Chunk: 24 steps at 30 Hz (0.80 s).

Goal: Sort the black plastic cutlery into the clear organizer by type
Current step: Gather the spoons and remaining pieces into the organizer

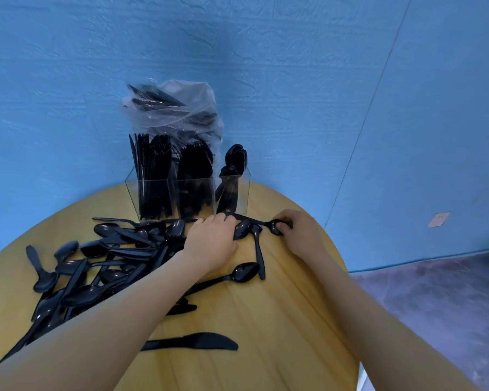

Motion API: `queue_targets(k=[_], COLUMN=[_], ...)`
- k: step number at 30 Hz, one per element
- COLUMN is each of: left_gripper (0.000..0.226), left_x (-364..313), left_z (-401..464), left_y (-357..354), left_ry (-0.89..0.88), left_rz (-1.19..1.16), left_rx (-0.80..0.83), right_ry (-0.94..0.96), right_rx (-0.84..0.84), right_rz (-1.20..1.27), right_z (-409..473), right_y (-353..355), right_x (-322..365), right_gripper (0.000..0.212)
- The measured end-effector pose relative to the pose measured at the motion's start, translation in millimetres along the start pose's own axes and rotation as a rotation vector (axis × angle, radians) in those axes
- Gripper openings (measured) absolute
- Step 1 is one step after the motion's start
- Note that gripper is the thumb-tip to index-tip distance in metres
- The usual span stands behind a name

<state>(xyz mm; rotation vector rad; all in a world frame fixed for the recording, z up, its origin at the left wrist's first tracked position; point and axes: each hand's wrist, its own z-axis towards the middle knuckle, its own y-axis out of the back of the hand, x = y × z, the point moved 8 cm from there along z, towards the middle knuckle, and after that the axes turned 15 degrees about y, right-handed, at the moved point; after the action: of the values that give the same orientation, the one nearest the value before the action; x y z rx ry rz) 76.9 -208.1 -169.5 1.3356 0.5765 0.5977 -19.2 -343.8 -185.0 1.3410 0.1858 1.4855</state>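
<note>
Blue wall (294,80) behind round yellow table (266,320). Left hand (212,244) pinches black plastic spoon (242,229). Right hand (299,230) grips another black spoon (275,225). Clear plastic organizer (188,197) far, just beyond hands.

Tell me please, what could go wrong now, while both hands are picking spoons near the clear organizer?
1. The left forearm lies across the loose pile near the round table's edge; a sweep may push pieces off.
2. The clear organizer is packed tall, and the plastic bag leans above it; a bump from the left hand might tip them.
3. The right hand pinches one spoon among crossed spoons, so neighbours may drag along.
</note>
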Motion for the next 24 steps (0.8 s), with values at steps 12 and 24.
queue_targets(k=[12,24], left_gripper=[0.025,0.013], left_x=[-15.8,12.2], left_z=[4.1,-32.1], left_y=[-1.8,72.8], left_ry=[-0.052,0.008], left_rz=[0.015,-0.707], left_rx=[-0.017,-0.065], right_ry=[-0.139,-0.119], right_rx=[-0.311,-0.356], right_rz=[0.155,0.168], right_z=[-38.6,-42.0], right_y=[25.1,30.2], right_x=[-23.8,-9.9], right_gripper=[0.015,0.018])
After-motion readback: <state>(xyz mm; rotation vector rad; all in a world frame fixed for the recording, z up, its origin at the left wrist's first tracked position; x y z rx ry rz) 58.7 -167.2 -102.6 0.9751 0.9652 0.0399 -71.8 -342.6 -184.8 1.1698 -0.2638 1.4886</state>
